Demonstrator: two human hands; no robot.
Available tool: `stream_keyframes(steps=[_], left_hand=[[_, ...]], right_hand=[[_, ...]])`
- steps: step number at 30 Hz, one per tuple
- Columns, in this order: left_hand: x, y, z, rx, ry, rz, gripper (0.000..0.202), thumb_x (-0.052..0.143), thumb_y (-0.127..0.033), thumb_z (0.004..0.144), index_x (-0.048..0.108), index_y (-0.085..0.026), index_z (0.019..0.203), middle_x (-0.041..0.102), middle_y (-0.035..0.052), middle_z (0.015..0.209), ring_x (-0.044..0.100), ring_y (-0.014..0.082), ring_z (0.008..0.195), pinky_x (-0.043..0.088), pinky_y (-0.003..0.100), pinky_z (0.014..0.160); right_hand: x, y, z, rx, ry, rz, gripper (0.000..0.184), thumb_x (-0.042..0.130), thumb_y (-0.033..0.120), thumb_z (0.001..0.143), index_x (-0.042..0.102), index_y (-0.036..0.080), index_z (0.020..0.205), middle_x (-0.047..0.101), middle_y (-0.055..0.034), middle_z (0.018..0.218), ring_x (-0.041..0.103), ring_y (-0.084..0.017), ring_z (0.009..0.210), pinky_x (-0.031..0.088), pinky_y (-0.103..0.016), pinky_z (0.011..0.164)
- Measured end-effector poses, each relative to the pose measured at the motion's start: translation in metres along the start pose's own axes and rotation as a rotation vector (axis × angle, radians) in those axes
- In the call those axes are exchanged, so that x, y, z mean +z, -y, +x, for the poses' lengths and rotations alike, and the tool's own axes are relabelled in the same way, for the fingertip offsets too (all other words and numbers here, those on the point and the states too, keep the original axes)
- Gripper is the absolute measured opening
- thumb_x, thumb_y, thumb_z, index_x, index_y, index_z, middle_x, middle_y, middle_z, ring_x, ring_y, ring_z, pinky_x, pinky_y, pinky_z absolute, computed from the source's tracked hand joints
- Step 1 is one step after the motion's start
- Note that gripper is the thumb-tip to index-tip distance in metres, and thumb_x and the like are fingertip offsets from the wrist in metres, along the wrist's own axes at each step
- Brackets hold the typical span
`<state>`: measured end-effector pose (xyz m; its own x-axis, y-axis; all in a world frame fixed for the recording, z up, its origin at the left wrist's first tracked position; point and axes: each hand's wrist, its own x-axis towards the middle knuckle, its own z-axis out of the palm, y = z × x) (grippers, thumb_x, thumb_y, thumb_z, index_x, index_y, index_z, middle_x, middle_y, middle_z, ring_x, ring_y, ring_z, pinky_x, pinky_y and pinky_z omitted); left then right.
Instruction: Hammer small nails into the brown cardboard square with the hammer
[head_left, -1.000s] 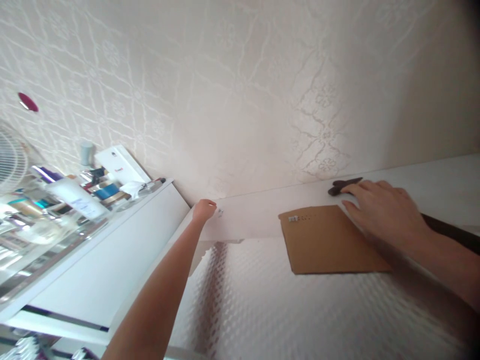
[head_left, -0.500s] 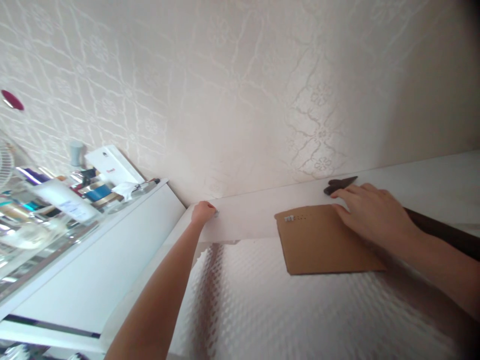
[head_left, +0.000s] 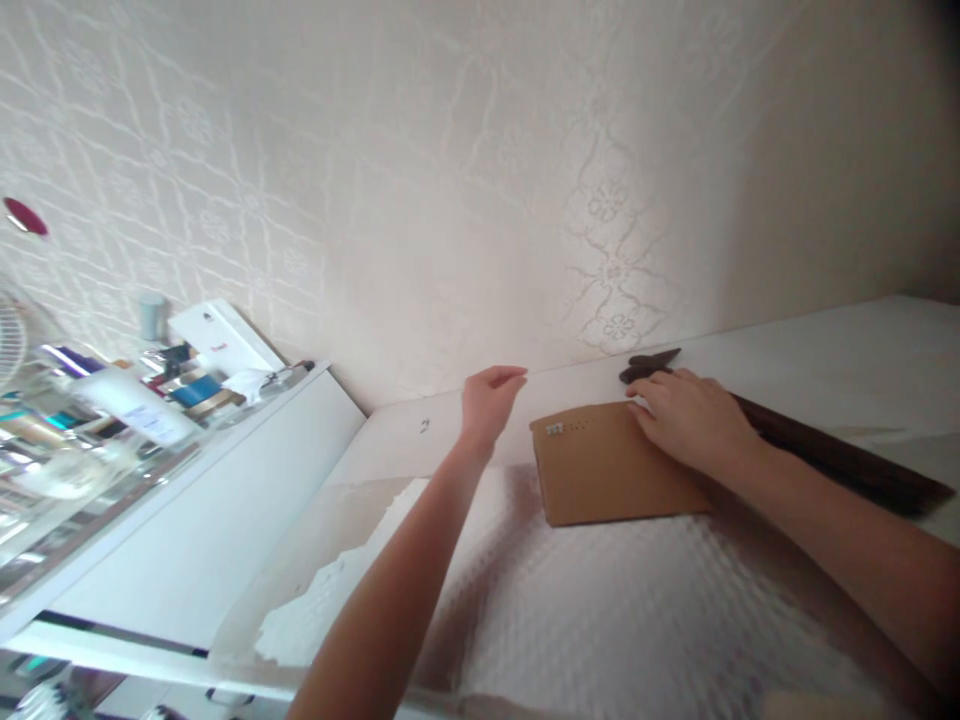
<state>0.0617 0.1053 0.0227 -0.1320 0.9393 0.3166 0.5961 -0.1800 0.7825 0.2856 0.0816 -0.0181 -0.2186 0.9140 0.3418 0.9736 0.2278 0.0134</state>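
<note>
My left hand point(head_left: 491, 405) is raised above the white ledge point(head_left: 397, 440) by the wall, left of the cardboard. Its thumb and fingertips are pinched together; anything between them is too small to make out. A flat brown piece of cardboard point(head_left: 600, 475) has small silvery pieces point(head_left: 554, 430) near its upper left corner and a row of little holes beside them. My right hand point(head_left: 690, 415) grips the cardboard's upper right edge, thumb at the near side. Its fingertips reach a dark brown pointed object point(head_left: 649, 365) of unclear kind. Tiny metal bits point(head_left: 425, 425) lie on the ledge.
White bubble wrap point(head_left: 600, 620) spreads beneath and in front of the cardboard. A long dark bar point(head_left: 847, 450) lies beyond my right forearm. At left, a white cabinet point(head_left: 187, 530) bears bottles, tubes and a white box point(head_left: 225, 335). Patterned wallpaper point(head_left: 480, 200) rises behind.
My left hand has lifted from the tiny metal bits on the ledge and moved right, toward the cardboard. My right hand stays at the cardboard; the view has shifted slightly.
</note>
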Motion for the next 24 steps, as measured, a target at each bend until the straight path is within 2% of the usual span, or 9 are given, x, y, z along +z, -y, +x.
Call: stream_keyframes(steps=[3, 6, 12, 17, 24], left_hand=[[0.033, -0.021, -0.024, 0.074, 0.147, -0.106, 0.018, 0.062, -0.027, 0.074, 0.073, -0.019, 0.085, 0.072, 0.0038, 0.083, 0.065, 0.0144, 0.079, 0.049, 0.025, 0.075], [0.045, -0.017, -0.033, 0.081, 0.171, -0.078, 0.015, 0.063, -0.024, 0.073, 0.073, -0.019, 0.083, 0.073, 0.0035, 0.082, 0.065, 0.0145, 0.079, 0.05, 0.026, 0.077], [0.035, 0.006, -0.03, 0.047, 0.152, 0.061, 0.013, 0.064, -0.022, 0.072, 0.074, -0.02, 0.08, 0.073, 0.0035, 0.082, 0.064, 0.0161, 0.081, 0.048, 0.028, 0.078], [0.035, 0.004, -0.031, 0.069, 0.169, 0.116, 0.013, 0.063, -0.021, 0.073, 0.074, -0.021, 0.08, 0.073, 0.0026, 0.082, 0.063, 0.0161, 0.081, 0.047, 0.028, 0.08], [0.04, 0.005, -0.034, 0.055, 0.196, 0.16, 0.015, 0.062, -0.018, 0.072, 0.074, -0.022, 0.081, 0.073, 0.0016, 0.083, 0.064, 0.0159, 0.08, 0.048, 0.028, 0.078]], right_hand=[[-0.002, 0.001, -0.001, -0.006, -0.009, 0.01, 0.034, 0.036, 0.027, 0.088, 0.064, 0.016, 0.103, 0.065, -0.0118, 0.1, 0.056, -0.026, 0.093, 0.039, -0.036, 0.071], [-0.006, 0.003, -0.003, -0.017, -0.013, 0.019, 0.034, 0.035, 0.027, 0.089, 0.064, 0.016, 0.103, 0.066, -0.0121, 0.101, 0.056, -0.026, 0.094, 0.039, -0.037, 0.072], [-0.007, 0.007, -0.002, -0.039, -0.019, 0.015, 0.033, 0.036, 0.026, 0.088, 0.064, 0.016, 0.101, 0.065, -0.0123, 0.101, 0.055, -0.026, 0.094, 0.039, -0.038, 0.074], [-0.004, 0.01, -0.002, -0.088, -0.018, -0.009, 0.029, 0.038, 0.026, 0.087, 0.065, 0.016, 0.094, 0.065, -0.011, 0.096, 0.054, -0.026, 0.093, 0.038, -0.038, 0.077], [-0.003, 0.01, -0.002, -0.156, 0.023, 0.034, 0.029, 0.039, 0.028, 0.087, 0.064, 0.018, 0.098, 0.064, -0.0102, 0.095, 0.054, -0.026, 0.093, 0.039, -0.038, 0.077]])
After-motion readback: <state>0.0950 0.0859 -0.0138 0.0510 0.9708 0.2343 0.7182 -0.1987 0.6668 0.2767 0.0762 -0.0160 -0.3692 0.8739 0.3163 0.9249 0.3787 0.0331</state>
